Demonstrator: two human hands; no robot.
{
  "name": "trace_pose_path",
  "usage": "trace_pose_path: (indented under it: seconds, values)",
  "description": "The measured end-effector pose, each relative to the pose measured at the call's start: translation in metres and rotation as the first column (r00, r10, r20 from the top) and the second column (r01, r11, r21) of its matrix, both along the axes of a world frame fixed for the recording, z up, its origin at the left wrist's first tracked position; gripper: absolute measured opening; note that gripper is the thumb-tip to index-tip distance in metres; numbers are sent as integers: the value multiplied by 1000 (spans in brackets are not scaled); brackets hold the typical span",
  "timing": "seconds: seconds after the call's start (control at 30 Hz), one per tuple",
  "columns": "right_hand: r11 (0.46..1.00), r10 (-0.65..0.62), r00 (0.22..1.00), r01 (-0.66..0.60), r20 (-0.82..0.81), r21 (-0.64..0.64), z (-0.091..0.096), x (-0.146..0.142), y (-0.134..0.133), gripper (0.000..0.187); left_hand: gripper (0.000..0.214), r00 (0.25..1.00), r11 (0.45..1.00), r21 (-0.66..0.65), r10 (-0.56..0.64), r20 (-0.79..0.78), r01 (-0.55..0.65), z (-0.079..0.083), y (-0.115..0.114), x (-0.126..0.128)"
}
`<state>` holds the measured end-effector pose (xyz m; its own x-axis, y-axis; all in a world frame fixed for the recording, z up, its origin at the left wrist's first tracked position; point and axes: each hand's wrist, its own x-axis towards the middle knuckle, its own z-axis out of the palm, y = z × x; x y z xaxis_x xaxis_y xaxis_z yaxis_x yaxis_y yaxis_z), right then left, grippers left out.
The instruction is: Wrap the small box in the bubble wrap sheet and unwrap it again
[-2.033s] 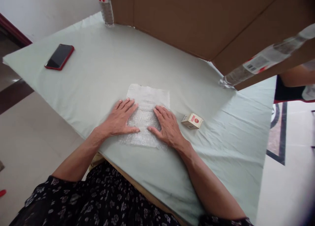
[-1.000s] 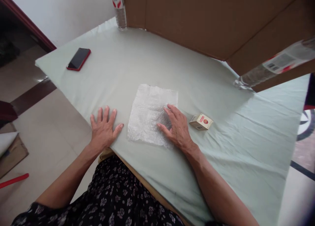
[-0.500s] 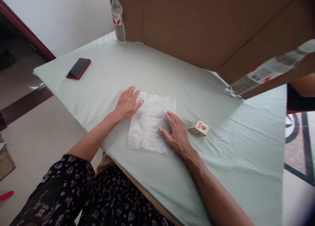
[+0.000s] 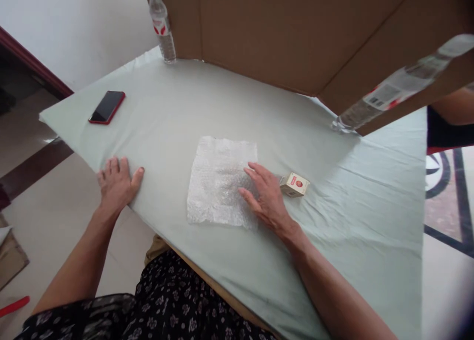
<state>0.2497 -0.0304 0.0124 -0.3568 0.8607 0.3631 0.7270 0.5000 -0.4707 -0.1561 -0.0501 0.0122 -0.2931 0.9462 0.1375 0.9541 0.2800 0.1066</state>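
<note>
A roughly square sheet of bubble wrap (image 4: 218, 182) lies flat on the pale green tablecloth (image 4: 163, 132). Over its right edge rests my right hand (image 4: 267, 197), fingers apart and holding nothing. Just right of that hand stands a small cream box (image 4: 295, 185) with a red mark on top. My left hand (image 4: 117, 184) lies flat with spread fingers at the table's near left edge, well away from the wrap and with nothing in it.
A phone with a red case (image 4: 107, 107) lies toward the left corner. Behind, a large cardboard panel (image 4: 259, 33) stands between two water bottles, one at left (image 4: 163, 33) and one at right (image 4: 392, 90). Another person's arm (image 4: 454, 107) shows at the right edge.
My left hand has moved off the bubble wrap, leftward to the table edge. My right hand stays at the wrap's right side. The whole view has shifted slightly.
</note>
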Motion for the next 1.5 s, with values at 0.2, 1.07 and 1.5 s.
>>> trace_pose_path:
  seconds: [0.2, 1.07, 1.5]
  values:
    - [980, -200, 972, 199, 124, 26, 39, 67, -1, 62, 46, 915, 912, 194, -387, 116, 361, 20, -11, 80]
    - [972, 158, 987, -156, -1, -176, -5, -27, 26, 54, 119, 485, 621, 234, -752, 446, 748, -24, 32, 149]
    - [972, 162, 987, -164, -22, -170, -9, -29, 28, 55, 118, 495, 619, 215, -755, 431, 756, -22, 30, 149]
